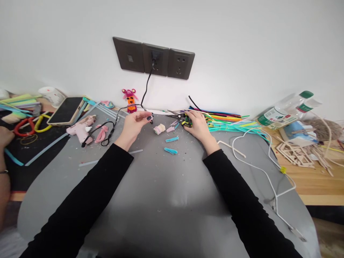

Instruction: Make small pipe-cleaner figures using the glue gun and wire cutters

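My left hand (133, 125) is closed in a pinch near the wall; what sits between its fingertips is too small to make out. My right hand (198, 124) has its fingers curled over the black-and-yellow handles of small scissors (176, 116), whose blades point left. Between the hands lie a pale rolled fuzzy piece (159, 129) and a lilac piece (170, 129). Two folded blue pipe-cleaner pieces (171, 151) rest closer to me. A pink and orange pipe-cleaner figure (130, 100) stands against the wall behind my left hand.
Left are a pink glue gun (82, 130) with its black cord, a phone (66, 110), and another person's arm (4, 143). Pipe cleaners (231, 124) lie right, beside a white cable (264, 170). A plastic bottle (279, 116) and wooden pieces (295, 154) are farther right.
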`<action>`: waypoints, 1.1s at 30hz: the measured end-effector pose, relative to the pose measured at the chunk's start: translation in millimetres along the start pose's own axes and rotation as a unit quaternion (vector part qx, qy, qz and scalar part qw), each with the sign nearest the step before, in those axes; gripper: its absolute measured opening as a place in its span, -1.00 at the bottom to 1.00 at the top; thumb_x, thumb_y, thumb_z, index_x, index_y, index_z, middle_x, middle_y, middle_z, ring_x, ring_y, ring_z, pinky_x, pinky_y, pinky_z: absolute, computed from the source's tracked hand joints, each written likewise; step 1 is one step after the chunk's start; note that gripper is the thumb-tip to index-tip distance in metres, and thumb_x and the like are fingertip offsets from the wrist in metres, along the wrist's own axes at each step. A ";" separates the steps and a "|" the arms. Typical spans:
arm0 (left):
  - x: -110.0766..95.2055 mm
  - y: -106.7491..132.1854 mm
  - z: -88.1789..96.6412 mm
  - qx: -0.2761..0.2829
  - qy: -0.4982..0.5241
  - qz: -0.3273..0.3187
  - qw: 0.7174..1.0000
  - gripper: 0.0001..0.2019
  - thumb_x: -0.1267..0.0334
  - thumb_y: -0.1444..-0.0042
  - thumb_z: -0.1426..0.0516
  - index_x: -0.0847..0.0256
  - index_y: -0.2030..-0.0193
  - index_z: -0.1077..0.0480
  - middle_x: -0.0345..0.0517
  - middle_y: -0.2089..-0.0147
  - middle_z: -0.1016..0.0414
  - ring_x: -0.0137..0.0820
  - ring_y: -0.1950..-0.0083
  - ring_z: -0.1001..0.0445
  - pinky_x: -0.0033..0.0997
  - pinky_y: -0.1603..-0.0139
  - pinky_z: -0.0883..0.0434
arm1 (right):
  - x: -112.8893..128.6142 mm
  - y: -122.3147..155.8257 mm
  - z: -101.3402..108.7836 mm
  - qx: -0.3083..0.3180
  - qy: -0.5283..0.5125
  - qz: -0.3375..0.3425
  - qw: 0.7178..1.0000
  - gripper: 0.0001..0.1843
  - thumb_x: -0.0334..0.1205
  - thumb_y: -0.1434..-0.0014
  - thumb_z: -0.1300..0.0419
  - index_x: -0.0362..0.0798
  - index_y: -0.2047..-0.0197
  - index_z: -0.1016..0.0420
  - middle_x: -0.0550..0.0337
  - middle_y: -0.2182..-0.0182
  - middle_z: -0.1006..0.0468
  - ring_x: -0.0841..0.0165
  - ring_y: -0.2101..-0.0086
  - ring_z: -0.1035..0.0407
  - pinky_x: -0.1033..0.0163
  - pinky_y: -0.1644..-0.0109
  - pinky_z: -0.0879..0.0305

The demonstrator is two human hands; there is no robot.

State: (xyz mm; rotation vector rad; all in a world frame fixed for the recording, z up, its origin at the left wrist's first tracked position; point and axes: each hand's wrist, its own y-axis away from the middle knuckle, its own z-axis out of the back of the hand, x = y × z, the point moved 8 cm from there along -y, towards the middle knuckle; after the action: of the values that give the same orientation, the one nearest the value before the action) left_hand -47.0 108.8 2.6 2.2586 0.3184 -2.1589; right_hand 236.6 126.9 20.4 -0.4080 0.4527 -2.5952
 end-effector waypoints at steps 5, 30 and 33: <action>-6.3 1.8 -3.5 0.009 -0.003 -0.015 1.000 -0.45 -0.06 0.27 -0.53 0.24 0.19 -0.61 0.03 0.16 -0.69 -0.19 0.08 -0.64 -0.12 -0.05 -0.61 | -8.6 -0.7 -7.4 0.006 -0.037 -0.009 0.999 -0.56 -0.20 -0.27 -0.31 -0.04 -0.21 -0.57 -0.14 -0.21 -0.55 -0.06 -0.24 -0.39 -0.22 -0.33 -0.25; -22.1 36.2 -58.8 0.194 -0.168 -0.083 0.963 -0.52 -0.19 -0.22 -0.22 0.21 0.05 -0.59 0.02 0.14 -0.71 -0.30 0.31 -0.61 -0.30 0.20 -0.55 | 82.6 5.8 3.9 -0.090 -0.331 0.081 0.936 -0.87 -0.23 -0.44 -0.13 -0.01 0.19 -0.46 0.11 0.26 -0.56 0.28 0.23 -0.44 0.16 0.09 -0.39; -24.2 36.9 -59.1 0.194 -0.227 -0.123 0.946 -0.59 -0.12 -0.31 -0.15 0.20 0.09 -0.59 -0.04 0.22 -0.69 -0.33 0.35 -0.58 -0.33 0.22 -0.51 | 79.3 5.1 -0.6 -0.076 -0.331 0.058 0.939 -0.85 -0.23 -0.44 -0.09 0.00 0.21 -0.42 0.12 0.27 -0.55 0.29 0.24 -0.42 0.17 0.10 -0.38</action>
State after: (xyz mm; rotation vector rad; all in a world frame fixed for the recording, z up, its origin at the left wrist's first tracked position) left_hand 16.1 77.5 24.7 1.8528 0.1839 -3.0184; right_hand 171.4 83.5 34.0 -1.2127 0.4146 -2.1367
